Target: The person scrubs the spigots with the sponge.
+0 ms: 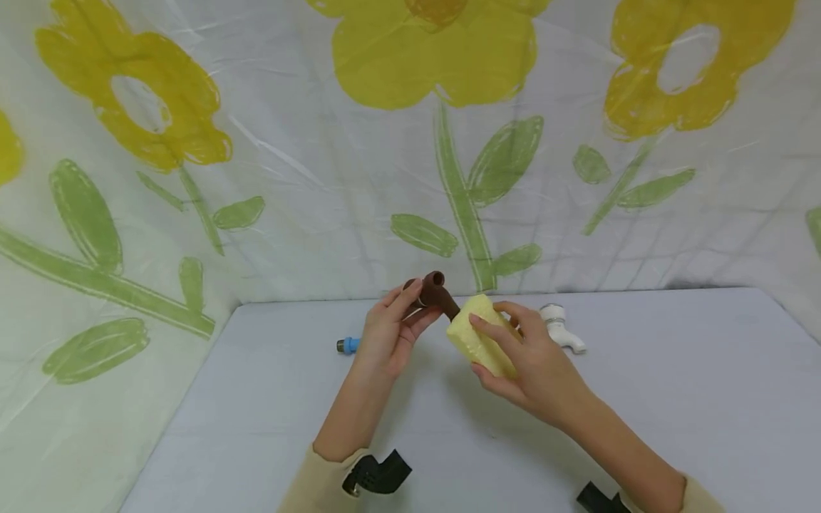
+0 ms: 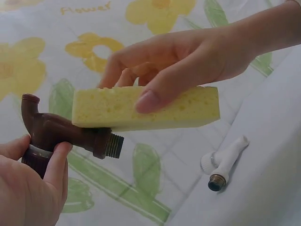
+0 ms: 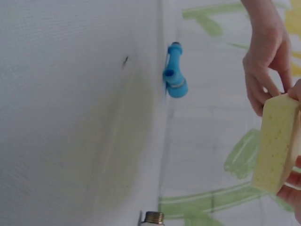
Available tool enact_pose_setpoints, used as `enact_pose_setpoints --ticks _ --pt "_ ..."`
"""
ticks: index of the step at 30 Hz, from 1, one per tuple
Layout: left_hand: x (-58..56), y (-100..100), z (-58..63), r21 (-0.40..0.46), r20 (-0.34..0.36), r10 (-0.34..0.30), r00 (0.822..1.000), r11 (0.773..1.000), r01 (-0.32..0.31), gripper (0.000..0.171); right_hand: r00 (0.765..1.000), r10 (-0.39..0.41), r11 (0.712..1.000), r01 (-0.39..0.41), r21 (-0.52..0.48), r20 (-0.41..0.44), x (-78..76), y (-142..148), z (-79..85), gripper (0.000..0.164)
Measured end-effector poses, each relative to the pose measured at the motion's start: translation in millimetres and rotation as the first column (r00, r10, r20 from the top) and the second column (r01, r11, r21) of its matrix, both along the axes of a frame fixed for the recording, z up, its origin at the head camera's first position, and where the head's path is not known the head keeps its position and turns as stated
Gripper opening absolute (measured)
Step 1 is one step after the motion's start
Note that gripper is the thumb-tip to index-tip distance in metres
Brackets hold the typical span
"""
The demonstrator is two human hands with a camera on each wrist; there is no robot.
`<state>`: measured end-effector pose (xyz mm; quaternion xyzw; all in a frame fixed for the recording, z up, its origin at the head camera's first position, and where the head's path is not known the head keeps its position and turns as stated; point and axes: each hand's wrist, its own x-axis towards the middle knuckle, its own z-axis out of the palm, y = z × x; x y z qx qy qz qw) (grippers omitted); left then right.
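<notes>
Wiping is suggested: fingers of left hand [image 1: 388, 335] are clamped on brown tap [image 2: 59, 129], of right hand [image 1: 539, 363] on sponge [image 2: 120, 108]; steady rubbing is probably needed next.

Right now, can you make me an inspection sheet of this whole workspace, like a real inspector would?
Surface: pale tabletop, with a small dark mark.
Job's things: yellow sponge and brown tap, both held up; the sponge appears to touch the tap's barrel.
Clutter: blue tap and white tap, lying on the tabletop.
Hands: left hand holds the brown tap; right hand grips the sponge.
Cables: nothing seen.
Surroundings: white sheet with yellow flowers, behind the tabletop.
</notes>
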<state>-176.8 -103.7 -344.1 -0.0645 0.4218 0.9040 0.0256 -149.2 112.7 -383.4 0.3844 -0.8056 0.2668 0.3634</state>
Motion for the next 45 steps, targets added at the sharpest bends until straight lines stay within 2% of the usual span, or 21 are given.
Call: enact_pose_setpoints --ticks 2,6,9,16,20,25,29,33,39,45 --pt "0.7 1.0 -1.7 0.001 -0.005 -0.013 1.0 1.0 0.013 0.015 1.0 -0.006 1.0 0.006 -0.007 -0.008 0.3 0.0 1.1 0.052" --pt "4.4 7.9 -5.8 -0.007 -0.019 -0.087 0.996 0.996 0.087 0.017 1.0 -0.002 0.997 0.0 -0.073 -0.021 0.5 -0.3 2.7 0.052" --pt "5.9 10.8 -6.7 0.001 -0.02 -0.108 0.994 0.994 0.108 0.019 1.0 0.012 0.994 -0.014 -0.11 -0.015 -0.2 -0.7 1.7 0.053" --pt "3.1 2.3 -1.6 0.078 -0.003 -0.072 0.997 0.994 0.072 0.031 0.999 0.028 0.994 -0.032 -0.105 -0.039 -3.7 0.6 -3.0 0.049" --pt "1.5 -2.4 -0.2 0.112 0.019 -0.053 0.998 0.992 0.05 0.032 0.999 0.03 0.995 -0.033 -0.099 -0.026 -5.5 3.1 -3.7 0.048" --pt "-0.1 -0.2 -5.6 0.114 0.027 -0.095 0.995 0.989 0.092 0.032 0.999 0.036 0.99 -0.034 -0.136 0.011 -5.3 5.1 -3.5 0.051" --pt "0.9 2.1 -7.7 0.142 0.019 -0.12 0.993 0.983 0.116 0.029 0.999 0.038 0.988 -0.039 -0.152 -0.009 -4.3 5.0 -3.2 0.052" --pt "1.8 0.8 -5.1 0.15 -0.023 -0.126 0.992 0.98 0.128 0.029 0.999 0.031 0.989 -0.036 -0.144 -0.039 -5.0 5.9 -0.7 0.052" --pt "0.6 -3.0 -2.1 0.133 -0.09 -0.15 0.985 0.978 0.161 0.04 0.999 0.015 0.99 -0.022 -0.141 -0.05 -7.0 9.4 4.2 0.051" --pt "2.8 -3.6 -1.7 0.153 -0.052 -0.13 0.99 0.979 0.137 0.036 0.997 0.059 0.992 -0.063 -0.108 -0.042 -4.4 7.0 3.2 0.048"
